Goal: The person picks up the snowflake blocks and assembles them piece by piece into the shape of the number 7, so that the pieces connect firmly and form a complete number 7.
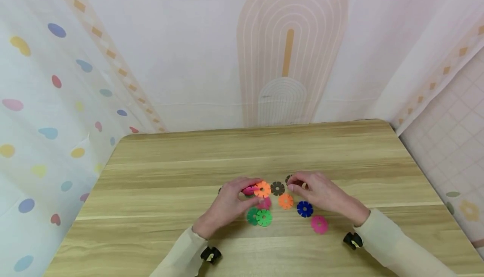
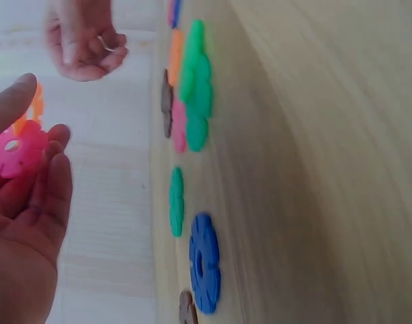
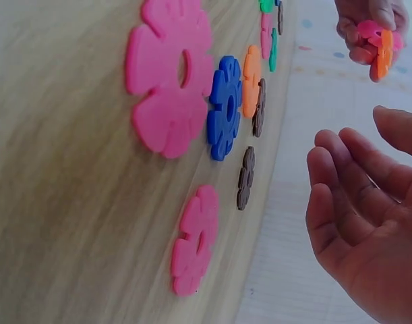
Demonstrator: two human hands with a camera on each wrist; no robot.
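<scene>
Left hand [image 1: 230, 203] is up off the table [image 1: 340, 151], fingers and thumb pinched on a joined pair of flower discs, an orange disc [image 1: 262, 189] slotted with a pink disc [image 1: 248, 191]; the left wrist view shows that pink one [image 2: 17, 150] sitting against the fingertips with the orange edge peeking behind. Right hand [image 1: 321, 193] hovers just beside a brown disc [image 1: 277, 188], fingers loosely curled and holding nothing; the right wrist view shows the palm [image 3: 367, 229] empty and open. Down on the wood, flat: a second orange disc [image 1: 285, 201], a blue disc [image 1: 304, 209], a lone pink disc [image 1: 319, 224] nearest the right sleeve, and two green discs [image 1: 259, 217] overlapping just below the left fingers. Another pink piece [image 1: 264, 203] lies partly hidden under the held pair.
</scene>
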